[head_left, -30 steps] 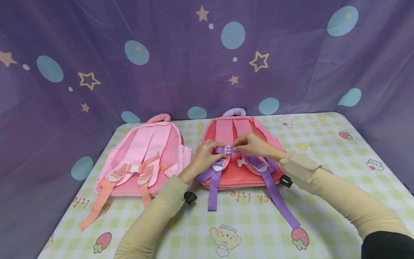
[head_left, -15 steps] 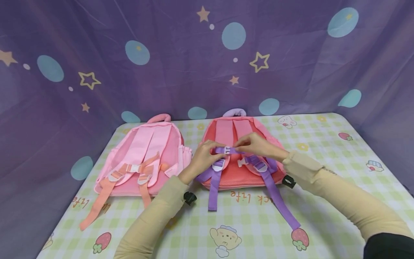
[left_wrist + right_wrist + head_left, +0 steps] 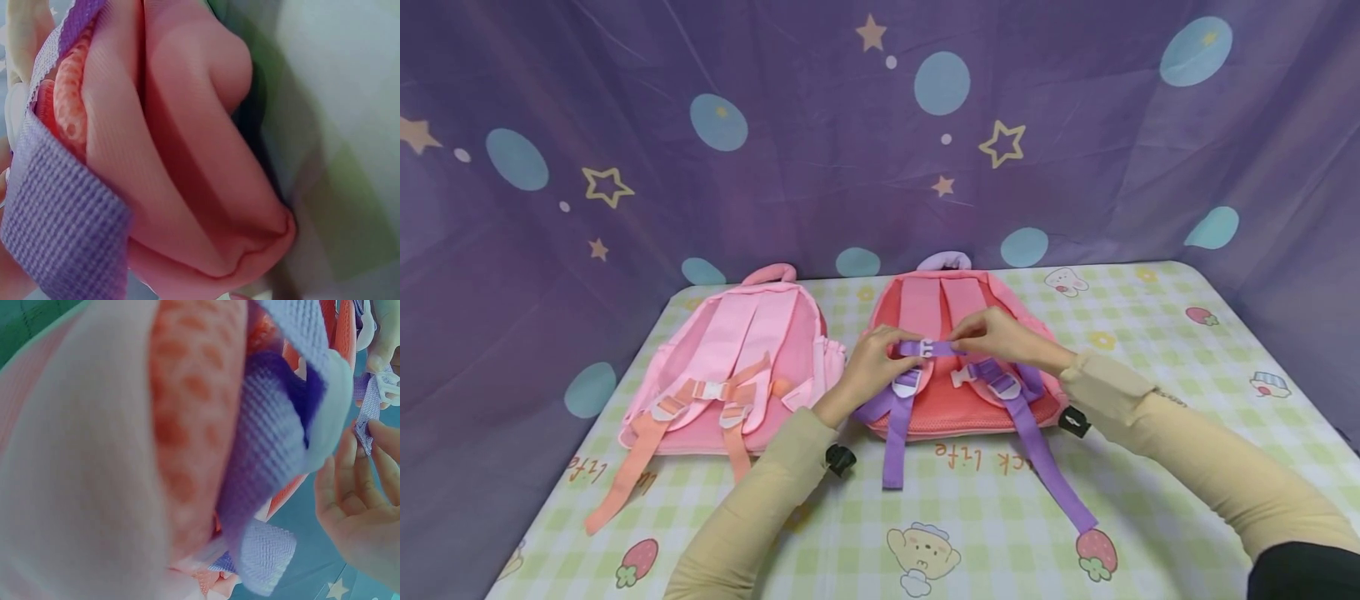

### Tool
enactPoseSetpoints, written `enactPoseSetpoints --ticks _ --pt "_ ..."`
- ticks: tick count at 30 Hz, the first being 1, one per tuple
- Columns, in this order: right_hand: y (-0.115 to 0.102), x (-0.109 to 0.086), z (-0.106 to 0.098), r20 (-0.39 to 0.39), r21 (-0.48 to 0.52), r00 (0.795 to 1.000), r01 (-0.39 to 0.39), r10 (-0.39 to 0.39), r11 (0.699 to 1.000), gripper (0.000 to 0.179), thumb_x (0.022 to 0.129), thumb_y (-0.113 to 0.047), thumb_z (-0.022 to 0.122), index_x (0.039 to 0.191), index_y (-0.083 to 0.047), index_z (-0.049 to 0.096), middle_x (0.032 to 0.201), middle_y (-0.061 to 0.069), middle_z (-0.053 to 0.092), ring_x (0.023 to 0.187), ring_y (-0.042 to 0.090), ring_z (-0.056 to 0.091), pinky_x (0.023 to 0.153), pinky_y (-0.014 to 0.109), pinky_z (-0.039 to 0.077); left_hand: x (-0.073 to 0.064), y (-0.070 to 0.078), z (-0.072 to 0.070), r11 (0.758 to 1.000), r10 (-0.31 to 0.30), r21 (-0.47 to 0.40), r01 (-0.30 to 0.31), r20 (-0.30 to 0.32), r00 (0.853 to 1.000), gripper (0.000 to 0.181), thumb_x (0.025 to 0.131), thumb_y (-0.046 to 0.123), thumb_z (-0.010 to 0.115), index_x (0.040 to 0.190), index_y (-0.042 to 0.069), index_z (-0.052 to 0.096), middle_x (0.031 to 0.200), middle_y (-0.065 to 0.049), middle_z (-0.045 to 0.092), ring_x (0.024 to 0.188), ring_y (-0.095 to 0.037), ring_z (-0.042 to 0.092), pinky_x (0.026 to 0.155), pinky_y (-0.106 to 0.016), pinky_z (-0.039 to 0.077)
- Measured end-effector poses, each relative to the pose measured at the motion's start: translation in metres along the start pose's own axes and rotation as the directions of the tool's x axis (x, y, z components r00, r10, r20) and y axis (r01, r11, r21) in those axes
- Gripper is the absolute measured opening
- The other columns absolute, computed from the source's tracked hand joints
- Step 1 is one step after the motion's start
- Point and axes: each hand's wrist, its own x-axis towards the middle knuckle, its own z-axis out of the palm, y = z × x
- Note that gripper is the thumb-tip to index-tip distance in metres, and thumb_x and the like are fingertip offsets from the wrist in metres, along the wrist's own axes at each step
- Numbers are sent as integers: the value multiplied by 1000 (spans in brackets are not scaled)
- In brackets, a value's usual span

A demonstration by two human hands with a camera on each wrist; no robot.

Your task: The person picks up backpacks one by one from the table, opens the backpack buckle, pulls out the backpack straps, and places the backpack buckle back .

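A red-pink backpack (image 3: 940, 417) lies on its front, straps up, at the right of centre in the head view. Over it, my left hand (image 3: 871, 367) pinches the left end of a short purple strap (image 3: 912, 347) by its white buckle piece (image 3: 927, 348). My right hand (image 3: 992, 335) pinches the strap's free tail right of the buckle; the right wrist view shows thumb and fingers on the purple strap tail (image 3: 367, 428). Just below sits a second white buckle piece (image 3: 961, 377), apart from the first. In the left wrist view a purple strap (image 3: 65, 212) hides most of the left hand.
A light pink backpack (image 3: 700, 367) with orange straps and a joined white buckle (image 3: 710, 390) lies to the left. Long purple webbing tails (image 3: 1052, 471) hang over the checked tablecloth (image 3: 1000, 542). A purple curtain (image 3: 820, 150) closes off the back and sides.
My right hand has slid slightly right along the purple strap, so more of it shows between buckle and fingers. The left hand keeps its place.
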Motion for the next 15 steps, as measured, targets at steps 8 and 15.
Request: enactPoseSetpoints --ticks 8,15 --pt "-4 2 2 -3 9 1000 31 -31 999 13 82 -8 61 90 0 67 84 9 66 70 10 53 65 23 45 1 1 1 1000 -15 4 15 6 1000 28 69 18 75 94 6 69 88 -3 65 85 -15 55 75 -32 36" --pt "-6 4 5 7 19 1000 29 -29 999 15 82 -7 60 92 1 67 89 10 66 75 12 55 70 24 46 2 1 2 1000 -24 11 24 14 1000 30 69 20 76 94 7 69 88 -3 65 86 -14 55 75 -33 35"
